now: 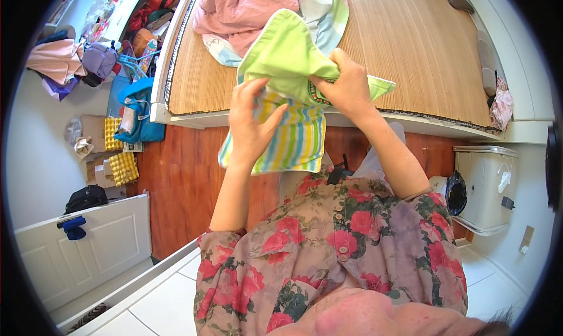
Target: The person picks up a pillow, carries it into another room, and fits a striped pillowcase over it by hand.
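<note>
My right hand (350, 89) pinches a lime-green cloth piece (286, 50) with pale piping, thumb in front and fingers behind. A dark-edged patch with red marks shows partly beside that thumb. The cloth's other face (292, 135), striped yellow, blue and white, hangs below the green part, over the edge of the bed. My left hand (250, 120) is at the left side of the cloth, thumb and fingers spread apart. Whether its fingertips touch the fabric is hard to tell.
Ahead is a bed with a woven mat (396, 41); a heap of pink bedding (246, 14) lies on it. To the left stand a blue bag (143, 111), yellow egg trays (124, 168) and a white door (96, 243). A cream cabinet (481, 186) is at right.
</note>
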`<state>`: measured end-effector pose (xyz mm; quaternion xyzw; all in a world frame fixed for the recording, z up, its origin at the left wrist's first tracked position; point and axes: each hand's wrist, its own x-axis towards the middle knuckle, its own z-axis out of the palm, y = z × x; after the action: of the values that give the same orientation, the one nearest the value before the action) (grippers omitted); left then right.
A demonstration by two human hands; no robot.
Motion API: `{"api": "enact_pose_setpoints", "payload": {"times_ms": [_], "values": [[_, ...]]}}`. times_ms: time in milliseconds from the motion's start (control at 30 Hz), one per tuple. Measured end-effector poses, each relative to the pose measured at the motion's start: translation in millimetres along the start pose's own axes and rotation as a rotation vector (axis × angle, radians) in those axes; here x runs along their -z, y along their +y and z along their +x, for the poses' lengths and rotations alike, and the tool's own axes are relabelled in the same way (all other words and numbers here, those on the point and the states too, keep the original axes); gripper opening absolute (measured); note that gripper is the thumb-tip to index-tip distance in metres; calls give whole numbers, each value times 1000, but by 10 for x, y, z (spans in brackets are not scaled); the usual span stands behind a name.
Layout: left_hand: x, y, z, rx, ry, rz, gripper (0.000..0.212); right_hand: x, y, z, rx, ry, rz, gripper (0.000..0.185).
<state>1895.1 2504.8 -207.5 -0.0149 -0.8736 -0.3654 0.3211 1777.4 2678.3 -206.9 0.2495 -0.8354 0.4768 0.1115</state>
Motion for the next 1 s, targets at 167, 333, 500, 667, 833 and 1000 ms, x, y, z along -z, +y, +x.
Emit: {"api": "enact_pose_setpoints", "payload": {"times_ms": [167,333,500,667,833,1000], "values": [[-630,-881,-287,-6,-192,161,44,-332,484,17,-10,87,-102,42],[-1195,-1105,-679,-97,-328,361,20,-364,1346,26,-404,-82,-45,57],[-1128,-1037,-590,-244,-492,309,22,262,2459,-86,-587,156,-256,39],[-903,-1254,-611,-131,-583,209,20,487,2988,-474,-543,-38,-379,25],[-950,-1582,-969,147,-100,432,69,189,2964,-941,-702,-258,-248,66],[-1049,-1655,-1039,1067,78,-584,64,23,2950,-1541,-743,-138,-269,73]]}}
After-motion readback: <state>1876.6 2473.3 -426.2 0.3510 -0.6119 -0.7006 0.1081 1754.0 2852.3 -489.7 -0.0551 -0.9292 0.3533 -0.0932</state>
